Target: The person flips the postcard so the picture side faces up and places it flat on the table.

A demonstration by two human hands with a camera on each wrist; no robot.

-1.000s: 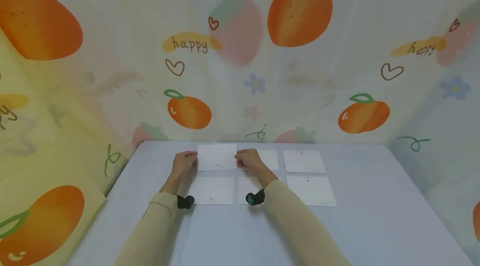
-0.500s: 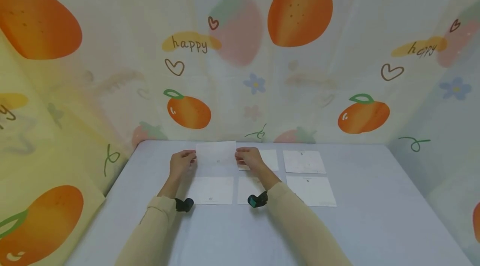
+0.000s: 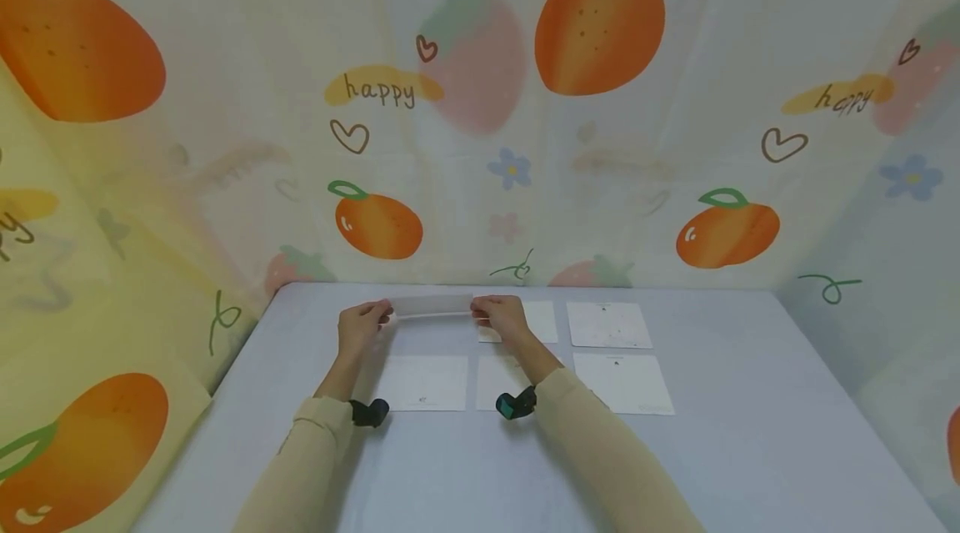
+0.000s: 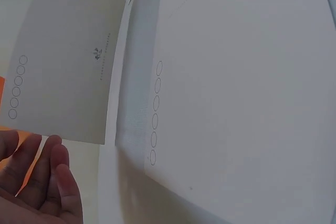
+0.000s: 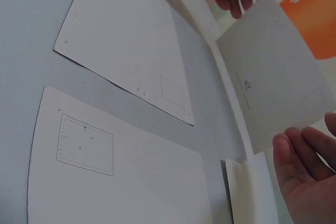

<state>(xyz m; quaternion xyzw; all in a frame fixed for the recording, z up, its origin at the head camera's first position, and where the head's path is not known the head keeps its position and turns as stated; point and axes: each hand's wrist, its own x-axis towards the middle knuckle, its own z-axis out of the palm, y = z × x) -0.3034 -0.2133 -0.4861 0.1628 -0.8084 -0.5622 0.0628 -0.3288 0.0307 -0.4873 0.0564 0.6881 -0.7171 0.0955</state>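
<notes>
A small screened-off booth, by the look of it; the wider building cannot be told. A fruit-printed backdrop (image 3: 465, 174) hangs at twelve o'clock, with matching side sheets (image 3: 75, 299) at nine and three, around a pale counter (image 3: 750, 433) at six.

Pale table (image 3: 750, 450), 5 white cards (image 3: 624, 383) lying flat, 2 farther back, 3 in front
</notes>
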